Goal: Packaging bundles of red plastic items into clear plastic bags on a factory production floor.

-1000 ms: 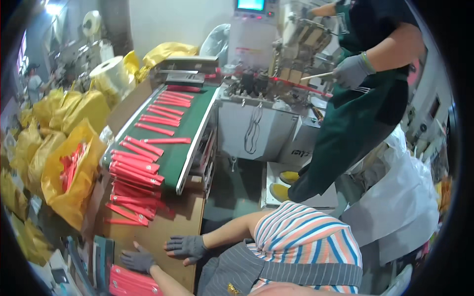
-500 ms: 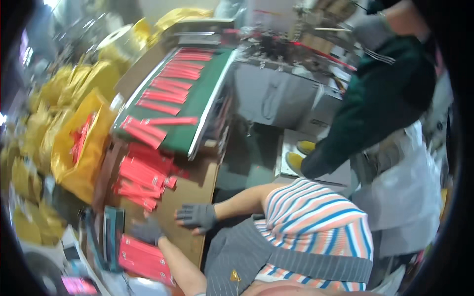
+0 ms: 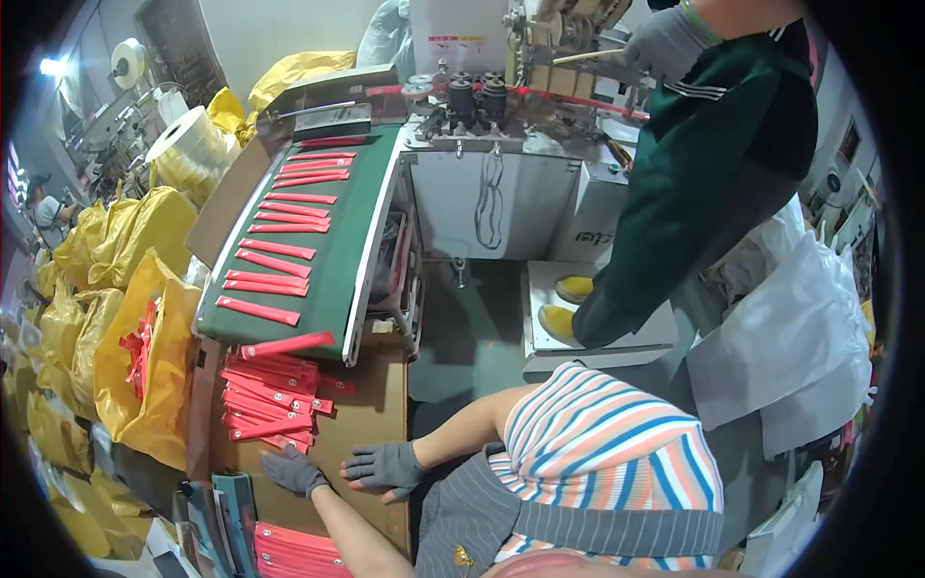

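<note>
Slim red packets lie in a loose pile on a brown cardboard surface. At the pile's near edge is my left hand, in a grey glove with bare fingertips. Its fingers are stretched out and grip nothing that I can see. My right hand, gloved the same way, lies flat on the cardboard with its fingers spread, to the right of the pile. Below my left hand sits a neat stack of red packets. A single red packet tilts over the belt's near end, above the pile.
A green conveyor belt carries several red packets. To its left stands an open yellow bag with red packets inside, among other yellow bags. A machine is at the back. Another person stands at right on a white platform.
The view has shifted and sharpened. Packets at the belt's near end have dropped onto the pile, and others have come nearer. My left hand has moved off the neat stack toward the pile.
</note>
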Available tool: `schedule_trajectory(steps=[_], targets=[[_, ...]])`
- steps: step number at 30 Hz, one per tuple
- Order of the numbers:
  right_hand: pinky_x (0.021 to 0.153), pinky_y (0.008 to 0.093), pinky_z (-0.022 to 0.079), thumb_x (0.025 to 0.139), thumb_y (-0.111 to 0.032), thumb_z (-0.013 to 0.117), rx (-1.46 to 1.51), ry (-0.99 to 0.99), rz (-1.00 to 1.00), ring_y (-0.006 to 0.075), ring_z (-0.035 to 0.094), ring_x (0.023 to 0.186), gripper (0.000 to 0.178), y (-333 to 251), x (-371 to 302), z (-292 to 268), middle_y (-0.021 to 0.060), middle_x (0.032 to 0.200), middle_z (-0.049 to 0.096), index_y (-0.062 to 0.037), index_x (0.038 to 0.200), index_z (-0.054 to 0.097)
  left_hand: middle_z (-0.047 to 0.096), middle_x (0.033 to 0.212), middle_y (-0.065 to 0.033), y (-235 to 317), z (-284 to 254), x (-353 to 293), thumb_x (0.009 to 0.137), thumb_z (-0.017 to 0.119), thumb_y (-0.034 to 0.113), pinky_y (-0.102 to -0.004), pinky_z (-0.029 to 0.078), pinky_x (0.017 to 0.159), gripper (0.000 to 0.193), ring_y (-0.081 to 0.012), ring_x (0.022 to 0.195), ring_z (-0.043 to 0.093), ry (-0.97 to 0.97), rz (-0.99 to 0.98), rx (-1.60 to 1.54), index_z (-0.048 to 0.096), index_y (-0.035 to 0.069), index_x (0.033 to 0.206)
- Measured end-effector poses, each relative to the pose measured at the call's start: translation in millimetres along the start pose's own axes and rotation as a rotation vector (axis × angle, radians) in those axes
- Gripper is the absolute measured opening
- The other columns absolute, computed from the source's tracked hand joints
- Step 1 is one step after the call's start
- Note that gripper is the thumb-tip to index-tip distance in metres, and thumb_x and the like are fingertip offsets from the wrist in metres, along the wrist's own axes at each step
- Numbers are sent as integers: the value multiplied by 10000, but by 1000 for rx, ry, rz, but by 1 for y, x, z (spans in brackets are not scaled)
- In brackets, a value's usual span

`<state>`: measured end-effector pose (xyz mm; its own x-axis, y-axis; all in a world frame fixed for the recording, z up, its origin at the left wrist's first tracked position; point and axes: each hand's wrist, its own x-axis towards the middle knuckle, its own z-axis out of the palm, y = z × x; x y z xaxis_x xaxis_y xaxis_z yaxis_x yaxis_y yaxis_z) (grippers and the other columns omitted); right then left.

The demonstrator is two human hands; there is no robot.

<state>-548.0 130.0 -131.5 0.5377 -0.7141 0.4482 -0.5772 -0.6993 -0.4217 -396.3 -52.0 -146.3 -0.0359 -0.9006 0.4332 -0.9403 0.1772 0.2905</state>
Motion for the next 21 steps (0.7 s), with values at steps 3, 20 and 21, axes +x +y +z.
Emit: schedule_trajectory(steps=[3,20,21], targets=[[1045,562,234,765,-502,514,21,47,-3,413,330,1293,691,0,-2,6,271,1366,368,4,1231,452,525,1262,-206,-16,6,-7,924,426,499,-411,358,1006,629,-323,1186,482,50,-62,26,500,-33,1251],[934,448,387,835,-432,583,263,-13,325,396,485,1086,623,-1,37,-47,221,1162,507,-18,1276,437,555,1201,-207,-2,-47,-37,867,559,366,-422,372,974,454,-339,1152,497,88,-33,-144,567,9,1147],[936,460,385,811,-473,607,122,121,290,418,479,1082,726,6,57,-49,241,1198,483,2,1315,389,557,1199,-202,-7,-49,-38,869,559,356,-419,369,976,444,-340,1156,493,84,-27,-133,567,8,1144]])
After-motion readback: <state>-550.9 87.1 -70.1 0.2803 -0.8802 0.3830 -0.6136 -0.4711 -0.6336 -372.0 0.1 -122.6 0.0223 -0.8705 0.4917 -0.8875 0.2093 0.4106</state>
